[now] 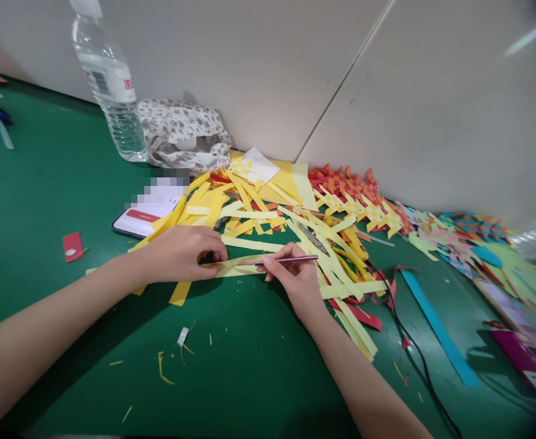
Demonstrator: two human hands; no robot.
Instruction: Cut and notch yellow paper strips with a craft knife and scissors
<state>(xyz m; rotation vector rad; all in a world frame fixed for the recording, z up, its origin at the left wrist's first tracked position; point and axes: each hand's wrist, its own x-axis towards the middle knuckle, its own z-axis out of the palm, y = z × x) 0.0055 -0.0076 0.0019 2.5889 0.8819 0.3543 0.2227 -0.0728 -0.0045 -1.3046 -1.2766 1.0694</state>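
My right hand (295, 280) pinches a thin pinkish-purple pen-like stick (297, 260), its pointed end toward the left over a pale yellow paper strip (241, 268). The strip lies crosswise in front of me. At its left part, my left hand (188, 253) is closed with curled fingers on the strip, pressing it near the table. Many yellow and pale yellow paper strips (249, 213) are heaped just beyond both hands. A pair of metal scissors (313, 238) lies partly buried among them.
On the green table (231, 390) stand a water bottle (110, 91) and a floral cloth pouch (183, 134), near a phone (142, 213). Woven paper fish (350, 189) line the wall. A blue strip (439, 329), black cable (416, 353) and purple power bank (521, 360) lie right.
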